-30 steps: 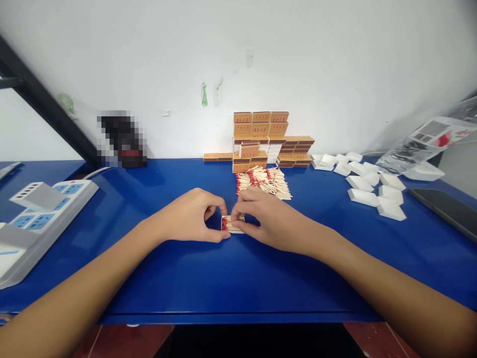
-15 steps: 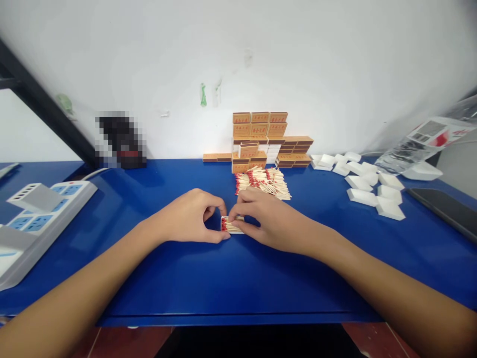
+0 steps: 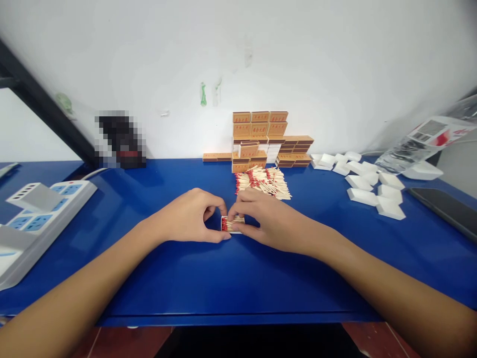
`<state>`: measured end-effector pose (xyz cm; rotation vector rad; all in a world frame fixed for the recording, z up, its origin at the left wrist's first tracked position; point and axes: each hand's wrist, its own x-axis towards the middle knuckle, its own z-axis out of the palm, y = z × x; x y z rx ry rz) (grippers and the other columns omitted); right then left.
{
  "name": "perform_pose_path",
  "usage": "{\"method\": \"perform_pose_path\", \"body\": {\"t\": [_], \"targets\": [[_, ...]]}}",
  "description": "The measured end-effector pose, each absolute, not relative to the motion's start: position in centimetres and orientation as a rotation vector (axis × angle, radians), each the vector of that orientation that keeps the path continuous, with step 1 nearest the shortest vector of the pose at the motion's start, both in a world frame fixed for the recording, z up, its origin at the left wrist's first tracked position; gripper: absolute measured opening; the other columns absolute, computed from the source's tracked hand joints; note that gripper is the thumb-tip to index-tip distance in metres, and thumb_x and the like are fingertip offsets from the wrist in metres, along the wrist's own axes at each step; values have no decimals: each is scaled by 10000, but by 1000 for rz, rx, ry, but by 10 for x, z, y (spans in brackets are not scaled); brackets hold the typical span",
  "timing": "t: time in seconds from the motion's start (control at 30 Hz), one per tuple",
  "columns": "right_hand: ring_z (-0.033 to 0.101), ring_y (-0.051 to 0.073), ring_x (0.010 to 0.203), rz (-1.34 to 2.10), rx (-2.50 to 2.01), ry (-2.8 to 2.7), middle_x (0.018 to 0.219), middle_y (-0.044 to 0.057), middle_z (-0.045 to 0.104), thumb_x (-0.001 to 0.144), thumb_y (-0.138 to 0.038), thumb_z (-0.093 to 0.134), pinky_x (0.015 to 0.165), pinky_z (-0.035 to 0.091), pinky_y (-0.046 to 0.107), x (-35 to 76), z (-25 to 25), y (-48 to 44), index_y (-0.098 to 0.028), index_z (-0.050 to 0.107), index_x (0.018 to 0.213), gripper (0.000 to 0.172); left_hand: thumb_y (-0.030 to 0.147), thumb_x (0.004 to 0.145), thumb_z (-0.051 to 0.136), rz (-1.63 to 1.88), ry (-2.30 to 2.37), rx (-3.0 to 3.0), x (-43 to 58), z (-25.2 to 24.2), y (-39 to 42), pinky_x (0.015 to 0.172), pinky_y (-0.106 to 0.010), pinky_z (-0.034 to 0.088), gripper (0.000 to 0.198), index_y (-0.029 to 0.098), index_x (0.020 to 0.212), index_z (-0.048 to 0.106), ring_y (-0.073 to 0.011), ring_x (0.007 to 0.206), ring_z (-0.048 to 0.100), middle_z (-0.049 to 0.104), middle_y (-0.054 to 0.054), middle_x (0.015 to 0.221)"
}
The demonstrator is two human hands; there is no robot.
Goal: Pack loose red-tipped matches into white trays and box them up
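A small white matchbox tray lies on the blue table in front of me, filled with red-tipped matches. My left hand holds the tray's left end, with the index finger at the far side and the thumb at the near side. From the right, my right hand reaches over the tray, its thumb and fingertips closed on the matches inside. Its fingers cover part of the tray. Just beyond the right hand lies a loose pile of matches.
Stacked matchboxes stand against the wall. Several white empty trays lie to the right, near a clear plastic bag and a black phone. A white power strip lies at the left.
The right fingertips have shifted very slightly over the matches, and more red heads show at the tray's left end. The left hand stays where it was.
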<state>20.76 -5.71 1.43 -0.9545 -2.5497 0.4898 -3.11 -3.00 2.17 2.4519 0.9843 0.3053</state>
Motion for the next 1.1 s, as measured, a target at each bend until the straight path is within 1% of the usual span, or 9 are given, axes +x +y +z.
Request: {"method": "perform_pose_path", "body": {"t": [0.13,0.27,0.53,0.77,0.9,1.1], "targets": [[587,201,935,486,-983,-2536,994,56,622,986,-194,674,804,447,320,208,14,-56,-195,715,1018,52,459,771,830,300,988,2457,-30,23,-30,534,-261,315,302,214,923,741,-100,539,438,478,75,592],[581,193,924,468,-979,-2522,985,53,614,1002,-184,648,799,442,313,208,13,-55,-189,699,976,57,485,768,827,301,1002,2469,-29,23,-31,530,-262,316,329,197,901,743,-103,541,451,492,67,595],[572,179,903,511,-998,-2507,977,42,611,982,-157,676,786,435,298,208,10,-54,-182,686,939,51,460,776,830,305,984,2471,-30,23,-30,532,-256,313,296,212,910,738,-97,536,433,470,79,592],[557,180,869,525,-989,-2536,961,46,580,1000,-193,661,769,428,303,208,11,-54,-193,742,969,87,445,772,836,309,989,2464,-30,22,-30,537,-256,324,288,217,916,737,-96,542,441,486,79,600],[557,175,866,544,-997,-2529,956,43,578,985,-189,688,766,430,298,209,11,-54,-187,755,964,70,451,769,841,309,986,2464,-30,23,-30,534,-259,323,292,218,913,739,-97,544,443,482,79,597],[565,172,858,559,-952,-2539,950,42,586,992,-173,672,779,442,304,207,12,-55,-198,784,990,115,425,772,840,315,980,2460,-30,23,-31,529,-258,322,269,211,903,743,-99,538,440,474,76,594]]}}
